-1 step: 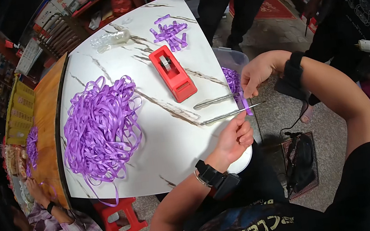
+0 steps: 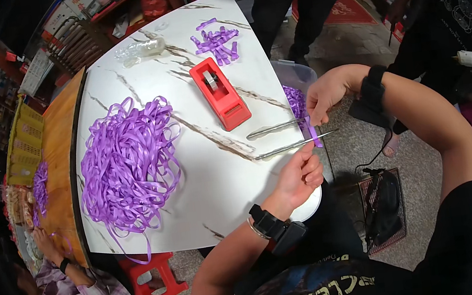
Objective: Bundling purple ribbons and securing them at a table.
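Observation:
Two thin metal rods [image 2: 297, 144] lie side by side on the table's right edge, their tips sticking out past it. My right hand [image 2: 327, 98] pinches a purple ribbon [image 2: 312, 128] at the far rod's tip; the strip hangs down across the near rod. Just below, my left hand [image 2: 299, 178] is closed, its fingertips against the near rod beside the ribbon; what they pinch is hidden. A large tangled heap of purple ribbon [image 2: 129, 166] covers the table's left part. Beyond the rods stands a red tape dispenser [image 2: 220, 94].
Small purple ribbon loops [image 2: 217, 45] and a clear plastic wrapper [image 2: 142, 49] lie at the table's far side. A clear bin [image 2: 297, 70] with purple pieces stands by the right edge. Other people stand at the far right; one sits at left near a red stool [image 2: 155, 284].

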`<state>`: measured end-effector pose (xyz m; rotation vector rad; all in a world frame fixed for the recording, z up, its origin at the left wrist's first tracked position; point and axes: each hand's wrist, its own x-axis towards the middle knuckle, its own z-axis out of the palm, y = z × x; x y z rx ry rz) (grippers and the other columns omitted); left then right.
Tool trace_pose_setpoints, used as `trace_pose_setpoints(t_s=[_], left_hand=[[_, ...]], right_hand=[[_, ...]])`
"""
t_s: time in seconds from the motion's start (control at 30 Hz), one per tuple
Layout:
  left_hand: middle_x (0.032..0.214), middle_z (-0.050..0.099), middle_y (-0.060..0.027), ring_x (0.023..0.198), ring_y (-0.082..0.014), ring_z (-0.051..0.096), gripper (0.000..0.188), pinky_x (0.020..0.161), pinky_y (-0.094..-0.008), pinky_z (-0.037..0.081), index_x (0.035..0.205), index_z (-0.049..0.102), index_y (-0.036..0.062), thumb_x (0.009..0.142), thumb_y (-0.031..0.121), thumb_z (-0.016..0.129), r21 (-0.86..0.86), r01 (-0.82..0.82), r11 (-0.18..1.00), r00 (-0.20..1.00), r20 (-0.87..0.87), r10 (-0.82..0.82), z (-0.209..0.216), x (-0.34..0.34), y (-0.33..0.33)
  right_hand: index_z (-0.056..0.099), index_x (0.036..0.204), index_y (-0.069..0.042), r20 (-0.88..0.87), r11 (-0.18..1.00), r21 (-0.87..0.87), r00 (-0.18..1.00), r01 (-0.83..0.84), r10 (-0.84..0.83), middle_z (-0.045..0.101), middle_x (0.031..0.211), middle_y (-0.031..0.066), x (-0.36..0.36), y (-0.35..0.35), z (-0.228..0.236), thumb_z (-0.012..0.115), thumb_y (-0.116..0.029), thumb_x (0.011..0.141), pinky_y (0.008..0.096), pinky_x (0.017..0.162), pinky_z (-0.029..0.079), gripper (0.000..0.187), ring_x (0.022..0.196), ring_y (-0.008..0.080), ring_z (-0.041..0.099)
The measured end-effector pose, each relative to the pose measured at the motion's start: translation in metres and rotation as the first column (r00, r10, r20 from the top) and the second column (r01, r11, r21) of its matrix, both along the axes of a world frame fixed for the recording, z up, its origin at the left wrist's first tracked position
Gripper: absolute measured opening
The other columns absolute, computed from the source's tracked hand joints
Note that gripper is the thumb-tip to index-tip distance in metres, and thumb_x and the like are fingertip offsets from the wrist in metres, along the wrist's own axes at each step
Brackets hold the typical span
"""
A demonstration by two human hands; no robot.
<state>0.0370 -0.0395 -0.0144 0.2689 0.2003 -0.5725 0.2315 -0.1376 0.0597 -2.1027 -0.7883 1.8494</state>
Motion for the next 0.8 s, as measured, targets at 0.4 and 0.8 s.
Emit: trace_pose_setpoints(t_s=[0.4,0.8], left_hand=[[0.052,0.024,0.0025,0.046,-0.0095,0.028,0.011,0.045,-0.0226,0.026,0.094,0.041,0.0132,0.087,0.015,0.032,-0.041,-0.006,0.999,0.999,0.043,0.008,-0.005,-0.001,0.001],[0.053,0.023,0.0026,0.046,-0.0093,0.027,0.015,0.045,-0.0222,0.026,0.1,0.04,0.0128,0.086,0.015,0.033,-0.018,-0.011,1.0,1.0,0.016,0.011,-0.003,0.0,0.0]], right_hand=[[0.062,0.073,-0.008,-0.012,0.992,-0.112,0.998,-0.059,0.058,0.057,0.062,-0.0033,0.007,0.015,-0.013,0.065,-0.03,0.073,0.0192,0.04,0.027,0.022,0.047,0.0034,0.04],[0.063,0.072,-0.009,0.083,0.96,-0.204,0.974,-0.191,0.211,0.056,0.059,-0.003,0.007,0.023,-0.023,0.066,-0.031,0.071,0.0214,0.037,0.024,0.022,0.042,0.0053,0.039]])
